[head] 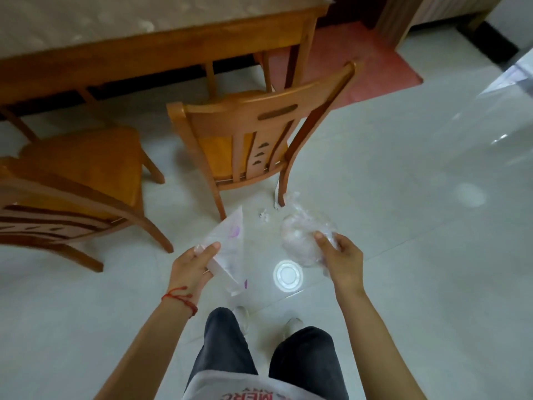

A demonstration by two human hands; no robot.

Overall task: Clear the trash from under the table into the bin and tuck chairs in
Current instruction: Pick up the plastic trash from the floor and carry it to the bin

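A single wide-angle camera worn on the head looks forward and steeply down from standing height, with the person's own forearms and legs close at the bottom edge, the tiled floor (403, 226) filling mid-frame and two wooden chairs (248, 140) and the surface (115, 53) farther off along the top.

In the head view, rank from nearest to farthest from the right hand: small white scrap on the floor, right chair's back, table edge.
From the right hand:
1. Small white scrap, on the floor up-left.
2. Right chair's back, beyond the scrap.
3. Table edge, at the top.
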